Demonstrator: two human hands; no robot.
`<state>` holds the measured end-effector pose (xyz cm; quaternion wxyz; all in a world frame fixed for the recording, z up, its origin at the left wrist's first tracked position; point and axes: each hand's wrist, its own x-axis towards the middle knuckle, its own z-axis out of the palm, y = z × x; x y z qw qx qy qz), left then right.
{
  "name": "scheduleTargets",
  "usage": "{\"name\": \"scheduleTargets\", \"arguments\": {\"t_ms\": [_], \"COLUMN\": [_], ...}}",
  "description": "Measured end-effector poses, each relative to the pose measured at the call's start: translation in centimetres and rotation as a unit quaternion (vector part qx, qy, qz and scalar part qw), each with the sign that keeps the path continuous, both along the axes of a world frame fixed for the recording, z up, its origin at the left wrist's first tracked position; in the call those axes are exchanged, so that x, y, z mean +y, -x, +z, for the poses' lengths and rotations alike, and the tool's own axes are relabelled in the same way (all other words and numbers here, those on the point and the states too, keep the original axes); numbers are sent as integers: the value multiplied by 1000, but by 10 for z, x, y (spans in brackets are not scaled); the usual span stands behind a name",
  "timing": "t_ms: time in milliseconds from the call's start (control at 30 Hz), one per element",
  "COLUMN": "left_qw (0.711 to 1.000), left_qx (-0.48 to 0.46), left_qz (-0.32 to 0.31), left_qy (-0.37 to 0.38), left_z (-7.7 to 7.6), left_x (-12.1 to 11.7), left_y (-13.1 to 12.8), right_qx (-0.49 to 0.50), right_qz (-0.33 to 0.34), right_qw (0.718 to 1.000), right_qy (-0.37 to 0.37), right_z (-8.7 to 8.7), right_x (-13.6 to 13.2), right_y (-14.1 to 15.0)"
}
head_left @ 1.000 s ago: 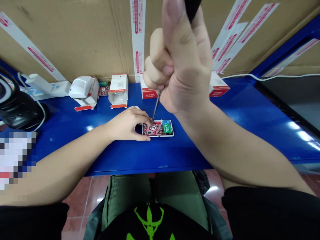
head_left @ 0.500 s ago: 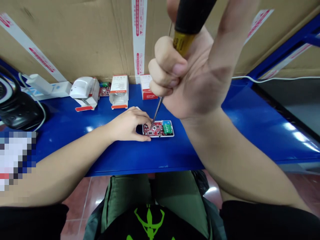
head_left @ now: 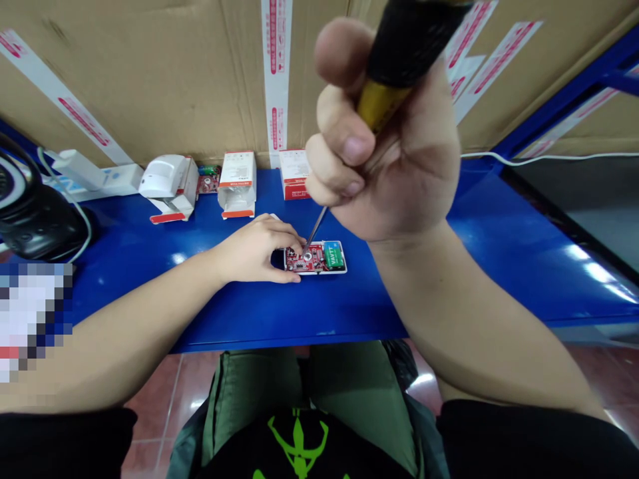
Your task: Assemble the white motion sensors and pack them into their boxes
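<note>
An opened detector housing (head_left: 344, 267) lies on the blue table, its white edge showing around a red circuit board (head_left: 313, 264). A green and blue battery (head_left: 334, 255) sits in its right end. My left hand (head_left: 257, 247) grips the housing's left end between thumb and fingers, hiding that end. Up close to the camera, my right hand (head_left: 394, 159) is closed around a screwdriver (head_left: 383, 100) with a black and yellow handle. Its thin metal shaft slants down to the left, and the tip meets the board near the round part, close to my left fingertips.
Along the cardboard wall stand an open white-orange box (head_left: 238, 171), a red-and-white box (head_left: 294, 174), and a white detector (head_left: 164, 175) on another box. A second red board (head_left: 208, 183) lies between boxes. A black device (head_left: 42, 216) and power strip (head_left: 117, 179) are at left.
My right hand has turned on the screwdriver, and the handle has shifted slightly right and down. My left hand and the detector housing have stayed nearly in place.
</note>
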<state>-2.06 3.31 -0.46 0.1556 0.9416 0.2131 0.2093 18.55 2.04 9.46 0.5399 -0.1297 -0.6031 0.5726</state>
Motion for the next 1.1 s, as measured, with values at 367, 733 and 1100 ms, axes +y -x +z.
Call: {"name": "scheduleTargets", "arguments": {"t_ms": [367, 733, 1100], "left_qw": [999, 981, 981], "left_qx": [-12, 31, 60], "left_qz": [51, 176, 162], "left_qy": [-8, -71, -85], "left_z": [4, 3, 9], "left_x": [-7, 3, 4], "left_y": [-2, -9, -13], "right_qx": [-85, -77, -448], "right_qz": [-222, -187, -96], "right_qw": [971, 979, 888], "right_qy": [-29, 28, -43], "right_z": [20, 34, -43], "right_x": [-3, -5, 40], "right_y": [-22, -39, -104]}}
